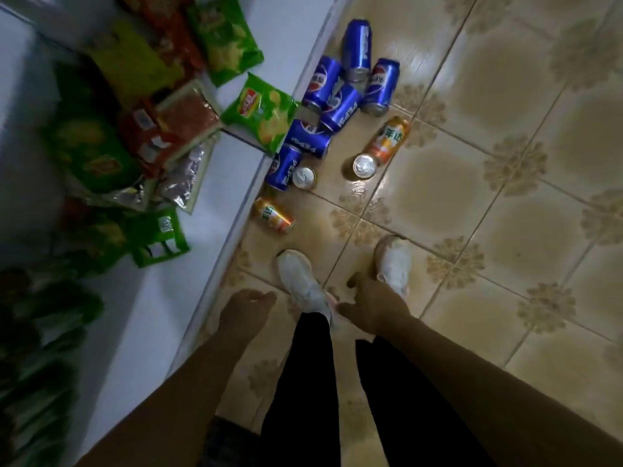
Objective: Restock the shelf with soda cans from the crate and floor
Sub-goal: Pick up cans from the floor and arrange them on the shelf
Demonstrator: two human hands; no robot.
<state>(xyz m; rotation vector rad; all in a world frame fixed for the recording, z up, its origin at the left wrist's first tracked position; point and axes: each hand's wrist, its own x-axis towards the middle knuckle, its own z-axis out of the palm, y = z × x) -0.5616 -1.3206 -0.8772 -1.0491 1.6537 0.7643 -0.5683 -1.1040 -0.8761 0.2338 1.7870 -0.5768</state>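
Patterned floor tiles (505,163) give open room right of the right hand (374,305). Both hands hang empty, fingers loosely relaxed. The left hand (244,308) is near the edge of the shelf (236,197). Soda cans (337,106) lie scattered ahead of both hands along that edge, with an orange can (273,214) nearest. Pickup looks not yet begun, and the next move calls for bending and reaching forward.

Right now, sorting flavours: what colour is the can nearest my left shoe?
The can is orange; head view.

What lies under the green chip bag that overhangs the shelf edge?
The green chip bag lies on the white shelf; its overhanging corner hides part of a blue can lying on the tiled floor below. Anything else beneath the bag is covered.
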